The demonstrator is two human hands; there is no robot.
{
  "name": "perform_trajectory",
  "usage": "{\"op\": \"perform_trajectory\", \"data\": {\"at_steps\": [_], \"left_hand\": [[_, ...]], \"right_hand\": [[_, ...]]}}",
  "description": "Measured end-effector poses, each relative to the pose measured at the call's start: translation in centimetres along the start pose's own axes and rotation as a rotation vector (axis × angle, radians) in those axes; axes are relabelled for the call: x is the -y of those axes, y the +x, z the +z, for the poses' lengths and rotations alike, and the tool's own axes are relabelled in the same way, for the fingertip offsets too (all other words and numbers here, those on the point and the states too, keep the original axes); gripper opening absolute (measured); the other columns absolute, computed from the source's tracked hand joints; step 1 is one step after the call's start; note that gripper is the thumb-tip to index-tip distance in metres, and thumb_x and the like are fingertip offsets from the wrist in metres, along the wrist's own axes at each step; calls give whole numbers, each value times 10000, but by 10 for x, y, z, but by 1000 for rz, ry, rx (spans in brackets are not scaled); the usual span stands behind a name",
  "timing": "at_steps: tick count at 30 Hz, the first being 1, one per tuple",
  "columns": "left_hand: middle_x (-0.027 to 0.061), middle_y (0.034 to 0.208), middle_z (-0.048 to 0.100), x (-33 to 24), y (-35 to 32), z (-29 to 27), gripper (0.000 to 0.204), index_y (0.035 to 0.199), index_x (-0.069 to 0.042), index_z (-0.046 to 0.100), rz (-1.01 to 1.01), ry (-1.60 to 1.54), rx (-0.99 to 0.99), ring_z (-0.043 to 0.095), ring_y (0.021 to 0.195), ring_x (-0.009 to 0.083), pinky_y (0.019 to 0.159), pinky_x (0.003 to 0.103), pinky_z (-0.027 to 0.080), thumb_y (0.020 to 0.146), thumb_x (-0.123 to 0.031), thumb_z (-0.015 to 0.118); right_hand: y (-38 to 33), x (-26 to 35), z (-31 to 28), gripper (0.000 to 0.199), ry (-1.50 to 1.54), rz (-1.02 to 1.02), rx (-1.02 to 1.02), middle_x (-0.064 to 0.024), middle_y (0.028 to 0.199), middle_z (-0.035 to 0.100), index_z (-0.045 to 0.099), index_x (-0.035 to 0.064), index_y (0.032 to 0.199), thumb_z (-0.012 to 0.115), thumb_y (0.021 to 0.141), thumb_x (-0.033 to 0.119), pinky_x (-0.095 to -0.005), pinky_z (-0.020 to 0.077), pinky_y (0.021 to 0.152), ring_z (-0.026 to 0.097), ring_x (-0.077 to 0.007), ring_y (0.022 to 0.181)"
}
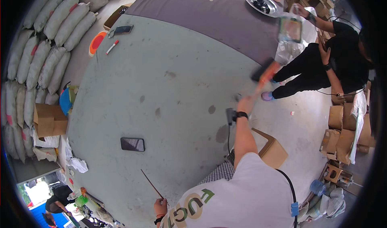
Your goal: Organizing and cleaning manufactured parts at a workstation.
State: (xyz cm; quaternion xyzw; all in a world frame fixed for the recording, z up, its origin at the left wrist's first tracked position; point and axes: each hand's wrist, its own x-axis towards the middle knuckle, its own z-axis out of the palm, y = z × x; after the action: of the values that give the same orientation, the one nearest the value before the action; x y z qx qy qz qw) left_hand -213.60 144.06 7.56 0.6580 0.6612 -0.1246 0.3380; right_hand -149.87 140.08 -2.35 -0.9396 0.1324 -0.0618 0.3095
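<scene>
My right hand [244,104] stretches over the right edge of the grey-green table [181,107], closed round the orange handle of what looks like a brush [269,74]. Motion smears the brush, and its wide dark head points away from me. At the near edge of the table, my left hand [160,208] is closed on a thin brown stick [151,183], which slants up and left over the tabletop. A black phone [132,144] lies flat, ahead and to the left of the stick.
Farther off lie a second phone [123,29] and a red-and-white marker [112,47]. A metal tray [262,4] with dark things sits at the far right. A person in black [342,54] stands right, holding a blurred clear bag [290,29]. An open carton [273,152] stands beside my right arm.
</scene>
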Motion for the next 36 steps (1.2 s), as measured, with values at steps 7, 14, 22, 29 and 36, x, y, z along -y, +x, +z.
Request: {"op": "perform_trajectory", "data": {"at_steps": [7, 14, 22, 29, 36], "left_hand": [[208, 729, 604, -27, 10, -5, 271, 806, 10, 595, 174, 31, 32, 587, 698, 349, 621, 398, 447, 766, -258, 605], [199, 730, 611, -27, 18, -10, 264, 846, 9, 605, 214, -6, -3, 593, 701, 333, 652, 383, 456, 774, -245, 595], [225, 780, 612, -28, -28, 10, 286, 861, -10, 617, 333, 57, 26, 596, 774, 368, 680, 397, 464, 765, -279, 598], [205, 773, 611, -43, -50, 36, 279, 838, -1, 596, 322, -12, -58, 591, 743, 355, 660, 404, 457, 747, -264, 619], [196, 738, 607, -108, -58, 67, 268, 815, -9, 602, 45, -2, -91, 590, 703, 339, 626, 401, 450, 746, -267, 619]], "right_hand": [[-119, -29, -77, 357, 80, -426, 357, -230, 789, 580, 443, -23, 1123, 515, 828, 165, -450, 432, 654, 564, -375, 732], [-115, -137, -158, 357, -303, -737, 1054, -150, 929, 604, 519, 96, 1109, 471, 814, 289, -421, 467, 683, 582, -336, 816], [-28, -132, -216, 339, 42, -188, 81, -222, 783, 588, 495, -2, 984, 407, 883, 310, -486, 440, 627, 559, -418, 729], [-153, 11, -62, 168, 757, -258, 963, -61, 769, 487, 509, 30, 926, 430, 896, 175, -297, 424, 631, 511, -178, 729], [-141, 166, 93, 382, 267, -684, 1230, -185, 917, 613, 522, 55, 1101, 364, 890, 331, -436, 421, 779, 568, -358, 872]]}}
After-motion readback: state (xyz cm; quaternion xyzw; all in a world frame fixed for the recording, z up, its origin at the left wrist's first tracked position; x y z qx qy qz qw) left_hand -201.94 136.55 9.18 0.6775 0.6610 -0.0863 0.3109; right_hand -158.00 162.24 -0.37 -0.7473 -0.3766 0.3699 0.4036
